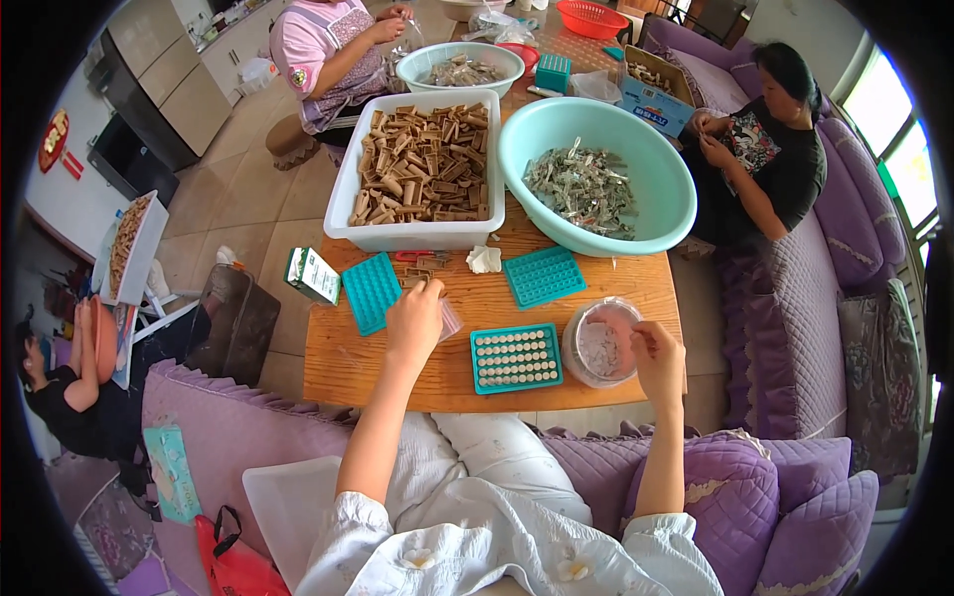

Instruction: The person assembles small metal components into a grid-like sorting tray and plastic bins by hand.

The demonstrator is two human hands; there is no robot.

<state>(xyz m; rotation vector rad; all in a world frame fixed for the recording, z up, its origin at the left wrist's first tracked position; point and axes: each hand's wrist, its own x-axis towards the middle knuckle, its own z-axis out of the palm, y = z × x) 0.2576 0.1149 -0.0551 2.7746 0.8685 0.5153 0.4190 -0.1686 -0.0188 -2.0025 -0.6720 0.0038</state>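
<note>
My left hand reaches over the table with its fingers drawn together beside a few small brown pieces; what it pinches, if anything, is hidden. My right hand is closed in a pinch at the right rim of a clear round tub holding whitish, flimsy bits; I cannot make out anything in its fingers. Between the hands lies a teal tray filled with rows of round white pieces. Two more teal trays lie behind: one left of my left hand, the other farther right. A small clear bag touches my left hand's side.
A white bin of brown pieces and a mint basin of clear packets stand at the back. A green-white box sits at the left edge, red-handled scissors and crumpled tissue nearby. Other people sit around, handling small things.
</note>
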